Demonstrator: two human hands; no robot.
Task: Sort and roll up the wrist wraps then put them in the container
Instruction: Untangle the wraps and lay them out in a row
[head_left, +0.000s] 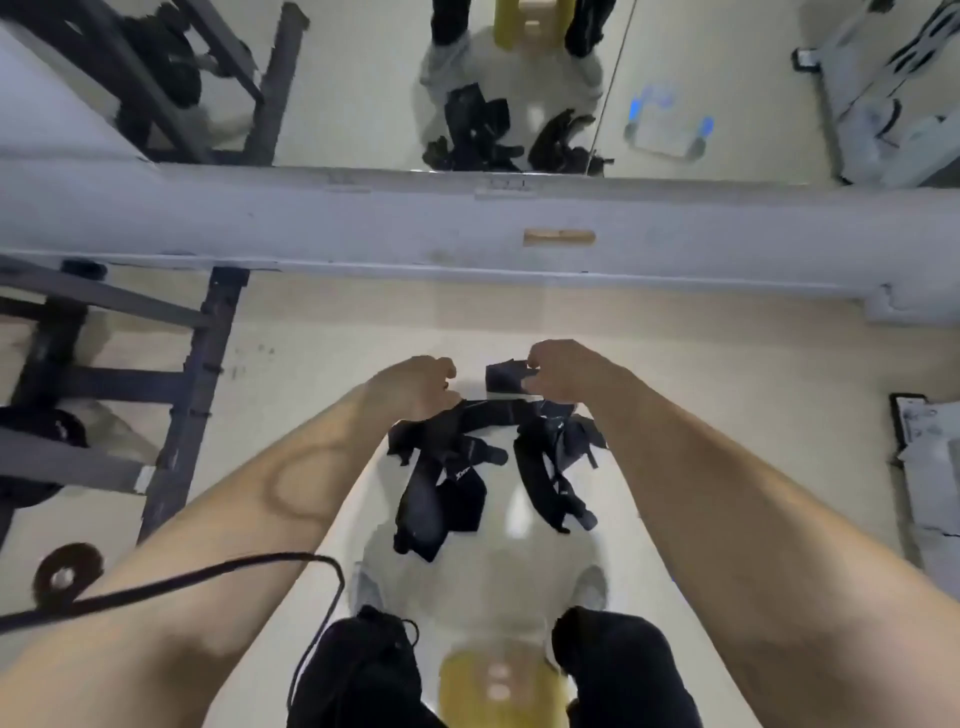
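Both hands reach forward over a pile of black wrist wraps (467, 467) on the pale floor (727, 374). The right hand (558, 371) pinches a strap end (506, 376), fingers closed on it; the left hand (415, 387) curls shut on the same strap — taut between them. Bare floor lies to the right; a dark metal rack (192, 384) stands left, a mirror ledge (467, 228) ahead.

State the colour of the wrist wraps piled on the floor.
Black, with small white lettering on one; the head view shows the wrist wraps clearly.
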